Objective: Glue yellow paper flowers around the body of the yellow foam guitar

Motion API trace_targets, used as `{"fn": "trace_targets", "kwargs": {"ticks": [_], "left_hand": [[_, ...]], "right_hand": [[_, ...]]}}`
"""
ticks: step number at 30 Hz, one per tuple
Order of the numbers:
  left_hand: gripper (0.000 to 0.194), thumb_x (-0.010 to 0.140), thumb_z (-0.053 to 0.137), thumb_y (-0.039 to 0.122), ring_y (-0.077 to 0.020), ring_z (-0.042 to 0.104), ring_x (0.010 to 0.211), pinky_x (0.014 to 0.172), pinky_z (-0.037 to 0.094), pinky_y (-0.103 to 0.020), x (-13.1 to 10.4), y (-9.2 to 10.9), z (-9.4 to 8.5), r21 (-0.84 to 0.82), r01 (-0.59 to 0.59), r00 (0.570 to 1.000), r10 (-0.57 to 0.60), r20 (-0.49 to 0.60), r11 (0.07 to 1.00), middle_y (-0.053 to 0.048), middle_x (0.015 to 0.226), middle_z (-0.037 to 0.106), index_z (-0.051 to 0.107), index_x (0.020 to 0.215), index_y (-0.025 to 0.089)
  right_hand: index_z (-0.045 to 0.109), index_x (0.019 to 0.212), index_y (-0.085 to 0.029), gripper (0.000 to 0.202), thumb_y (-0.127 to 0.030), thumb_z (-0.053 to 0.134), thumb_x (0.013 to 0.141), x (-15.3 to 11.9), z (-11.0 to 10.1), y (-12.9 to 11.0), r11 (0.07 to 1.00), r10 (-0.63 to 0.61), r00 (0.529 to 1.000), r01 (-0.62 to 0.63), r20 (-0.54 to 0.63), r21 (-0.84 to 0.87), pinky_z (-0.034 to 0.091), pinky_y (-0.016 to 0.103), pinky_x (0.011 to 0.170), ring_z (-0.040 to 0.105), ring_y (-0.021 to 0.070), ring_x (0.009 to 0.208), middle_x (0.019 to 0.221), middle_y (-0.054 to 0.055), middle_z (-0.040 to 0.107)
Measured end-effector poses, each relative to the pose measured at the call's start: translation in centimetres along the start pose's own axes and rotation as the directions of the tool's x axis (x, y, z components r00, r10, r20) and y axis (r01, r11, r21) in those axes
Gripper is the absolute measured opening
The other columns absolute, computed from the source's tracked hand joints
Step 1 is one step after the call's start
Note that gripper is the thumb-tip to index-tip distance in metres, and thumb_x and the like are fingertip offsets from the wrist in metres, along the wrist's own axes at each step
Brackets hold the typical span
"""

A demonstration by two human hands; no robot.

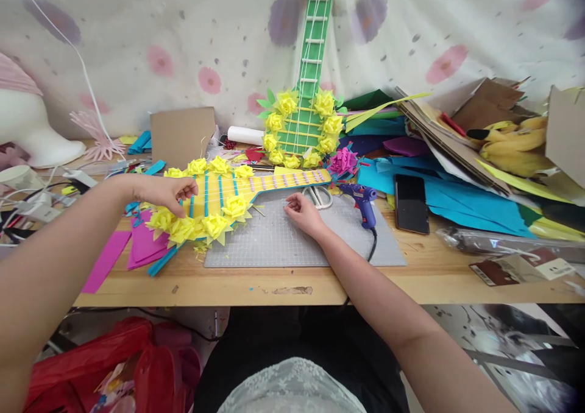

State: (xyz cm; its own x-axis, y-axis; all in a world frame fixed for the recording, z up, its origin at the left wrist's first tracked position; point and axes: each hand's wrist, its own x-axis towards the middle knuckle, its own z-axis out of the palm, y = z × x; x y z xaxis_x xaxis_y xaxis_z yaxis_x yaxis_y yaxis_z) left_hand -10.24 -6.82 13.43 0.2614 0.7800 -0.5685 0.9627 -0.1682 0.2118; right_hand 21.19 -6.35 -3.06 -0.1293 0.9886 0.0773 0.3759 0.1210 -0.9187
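Note:
A yellow craft guitar (269,182) lies across the table, trimmed with yellow paper flowers, blue and purple strips and pale strings. Over its body hovers my left hand (170,192), thumb apart from its loosely curled fingers and nothing visible between them; whether it touches the strings I cannot tell. My right hand (303,213) is above the grey cutting mat (274,242), just below the guitar's neck. Its fingers are drawn together, and anything in them is too small to make out. Scissors (323,197) lie beside that hand, partly hidden. A purple glue gun (363,203) rests farther right.
Behind stands a green craft guitar (304,130) with yellow flowers. A phone (412,203), blue paper (470,200) and heaped cardboard (434,123) occupy the right. Magenta paper (107,261), cables and a white mannequin head (36,120) are left. A red bag (91,364) sits below.

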Motion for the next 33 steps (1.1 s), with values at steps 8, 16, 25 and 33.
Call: {"fn": "trace_targets", "kwargs": {"ticks": [8,16,25,33], "left_hand": [[0.057,0.05,0.061,0.034,-0.0164,0.046,0.095,0.08,0.039,-0.021,-0.4,-1.7,1.9,0.034,0.08,0.997,-0.08,0.015,0.996,-0.005,0.103,0.047,0.037,0.099,0.017],[0.051,0.054,0.065,0.024,-0.0149,0.048,0.088,0.074,0.039,-0.02,0.2,-1.0,2.5,0.176,0.109,0.994,-0.102,-0.047,0.978,-0.005,0.104,0.05,0.037,0.096,0.018],[0.052,0.06,0.068,0.029,-0.0183,0.054,0.086,0.067,0.037,-0.023,1.1,-0.9,3.2,0.341,0.15,0.988,-0.134,-0.07,0.928,-0.005,0.099,0.057,0.04,0.101,0.018],[0.05,0.061,0.069,0.027,-0.0196,0.055,0.089,0.065,0.036,-0.024,0.9,-0.1,3.4,0.375,0.184,0.982,-0.154,-0.107,0.909,-0.007,0.102,0.058,0.04,0.101,0.017]], "right_hand": [[0.049,0.085,-0.021,0.016,-0.024,0.055,0.07,-0.1,0.3,0.2,1.0,-0.021,1.0,0.02,-0.022,-0.023,0.044,0.029,0.068,0.053,0.0127,0.063,0.072,-0.003,0.057],[0.048,0.084,-0.021,0.016,-0.025,0.055,0.069,-0.1,0.3,0.0,1.0,-0.012,1.0,0.012,-0.021,-0.013,0.043,0.029,0.067,0.053,0.0128,0.063,0.071,-0.003,0.056],[0.048,0.084,-0.022,0.017,-0.025,0.056,0.07,-0.1,0.3,0.1,1.0,-0.009,1.0,0.009,-0.021,-0.001,0.043,0.029,0.066,0.053,0.0128,0.062,0.071,-0.003,0.056],[0.049,0.084,-0.022,0.016,-0.024,0.055,0.07,-0.2,0.3,-0.2,0.999,-0.016,1.0,0.016,-0.021,-0.031,0.043,0.029,0.066,0.053,0.0128,0.062,0.071,-0.003,0.057]]}}
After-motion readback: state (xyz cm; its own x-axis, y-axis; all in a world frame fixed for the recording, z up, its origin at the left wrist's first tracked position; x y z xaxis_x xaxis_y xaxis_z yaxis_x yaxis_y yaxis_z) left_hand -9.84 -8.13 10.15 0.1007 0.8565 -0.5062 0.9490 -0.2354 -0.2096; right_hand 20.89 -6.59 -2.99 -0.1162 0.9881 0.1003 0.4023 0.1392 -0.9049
